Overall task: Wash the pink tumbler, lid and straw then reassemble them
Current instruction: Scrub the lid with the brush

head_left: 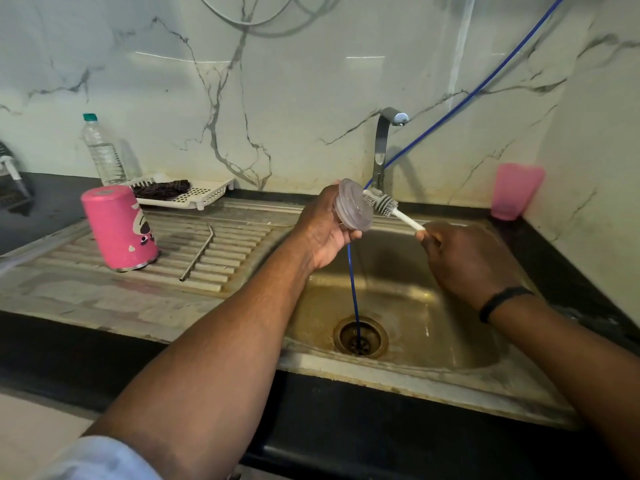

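Over the sink, my left hand grips the round clear lid by its edge, tilted on its side. My right hand holds the white handle of a grey bristle brush, whose head touches the lid's face. The pink tumbler stands upside down on the ribbed drainboard at the left. A bent metal straw lies on the drainboard just right of the tumbler.
The steel sink has a drain with a blue hose running into it past the faucet. A pink plastic cup stands at the back right. A water bottle and a white tray with a dark cloth sit behind the drainboard.
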